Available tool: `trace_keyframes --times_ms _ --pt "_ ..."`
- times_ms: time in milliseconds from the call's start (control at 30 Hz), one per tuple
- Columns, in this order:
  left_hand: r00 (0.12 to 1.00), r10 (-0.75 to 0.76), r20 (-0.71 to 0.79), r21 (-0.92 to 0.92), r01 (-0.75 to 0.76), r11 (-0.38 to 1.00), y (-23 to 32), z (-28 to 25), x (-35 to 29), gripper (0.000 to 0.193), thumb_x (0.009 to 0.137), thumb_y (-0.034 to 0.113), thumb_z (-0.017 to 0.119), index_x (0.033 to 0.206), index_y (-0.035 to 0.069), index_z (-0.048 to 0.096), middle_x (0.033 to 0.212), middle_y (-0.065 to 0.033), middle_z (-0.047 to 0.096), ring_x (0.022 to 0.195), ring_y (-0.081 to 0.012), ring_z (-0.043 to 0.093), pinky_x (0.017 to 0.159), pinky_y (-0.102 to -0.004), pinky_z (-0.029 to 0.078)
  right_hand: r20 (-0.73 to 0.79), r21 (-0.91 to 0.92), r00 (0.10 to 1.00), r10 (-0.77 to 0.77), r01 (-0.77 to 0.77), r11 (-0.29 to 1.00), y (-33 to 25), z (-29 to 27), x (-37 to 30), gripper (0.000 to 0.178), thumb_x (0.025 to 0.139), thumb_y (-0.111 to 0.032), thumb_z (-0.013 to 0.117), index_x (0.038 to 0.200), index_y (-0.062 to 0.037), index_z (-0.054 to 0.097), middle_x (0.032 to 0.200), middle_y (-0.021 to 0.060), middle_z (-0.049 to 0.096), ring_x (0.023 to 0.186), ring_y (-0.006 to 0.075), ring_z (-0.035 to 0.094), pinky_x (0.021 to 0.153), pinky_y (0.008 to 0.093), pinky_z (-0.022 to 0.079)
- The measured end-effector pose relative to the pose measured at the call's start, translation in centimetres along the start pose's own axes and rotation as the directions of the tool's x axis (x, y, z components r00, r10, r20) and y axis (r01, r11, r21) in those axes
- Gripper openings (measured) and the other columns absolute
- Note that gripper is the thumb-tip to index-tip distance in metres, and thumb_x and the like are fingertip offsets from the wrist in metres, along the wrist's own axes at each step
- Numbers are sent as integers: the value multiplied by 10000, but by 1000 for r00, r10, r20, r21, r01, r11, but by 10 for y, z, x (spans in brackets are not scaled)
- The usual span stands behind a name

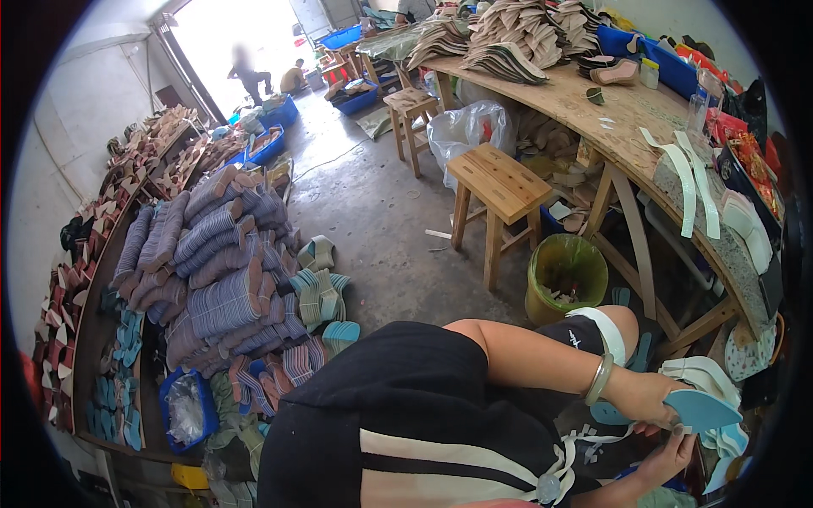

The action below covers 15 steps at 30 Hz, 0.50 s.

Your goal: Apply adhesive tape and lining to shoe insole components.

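My left hand (648, 398), with a bracelet (599, 380) at its wrist, is closed on a light-blue shoe insole (703, 410) at the lower right. The insole's pointed end faces right. Just below it, my right hand (667, 460) pinches the insole's lower edge with its fingertips. A thin white strip (605, 438) trails by the left hand's fingers; whether it is attached to the insole I cannot tell. White and pale-blue insoles (707, 377) lie stacked right beside my hands.
A wooden workbench (593, 110) carries piled insoles (517, 42) and white strips (677, 178). Near me stand a wooden stool (500, 178) and a yellow-green bin (566, 279). Bundled striped insoles (224, 262) are heaped on the left, beside a blue crate (188, 411). People (250, 76) are near the bright doorway.
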<state>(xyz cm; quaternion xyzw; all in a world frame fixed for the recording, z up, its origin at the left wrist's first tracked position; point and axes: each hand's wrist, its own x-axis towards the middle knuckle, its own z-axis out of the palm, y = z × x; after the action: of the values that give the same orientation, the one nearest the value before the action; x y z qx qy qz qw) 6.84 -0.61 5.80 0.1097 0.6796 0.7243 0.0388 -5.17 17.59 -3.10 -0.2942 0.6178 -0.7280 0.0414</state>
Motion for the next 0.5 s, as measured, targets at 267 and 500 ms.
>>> trace_keyframes --times_ms 267,500 --pt "996 -31 81 -57 36 998 -8 -4 4 419 853 94 528 1248 27 405 691 -70 630 538 -137 613 524 -275 501 -152 149 988 38 -15 989 12 -14 1 366 925 -199 581 1112 115 583 1074 131 602 941 166 551 829 272 416" --pt "994 -7 106 -33 11 999 -13 -4 0 451 755 29 633 1162 -5 443 700 -66 644 588 -145 654 540 -257 516 -172 137 984 37 -14 991 -6 4 -5 379 926 -212 580 1114 118 566 1066 144 594 958 176 545 851 274 417"
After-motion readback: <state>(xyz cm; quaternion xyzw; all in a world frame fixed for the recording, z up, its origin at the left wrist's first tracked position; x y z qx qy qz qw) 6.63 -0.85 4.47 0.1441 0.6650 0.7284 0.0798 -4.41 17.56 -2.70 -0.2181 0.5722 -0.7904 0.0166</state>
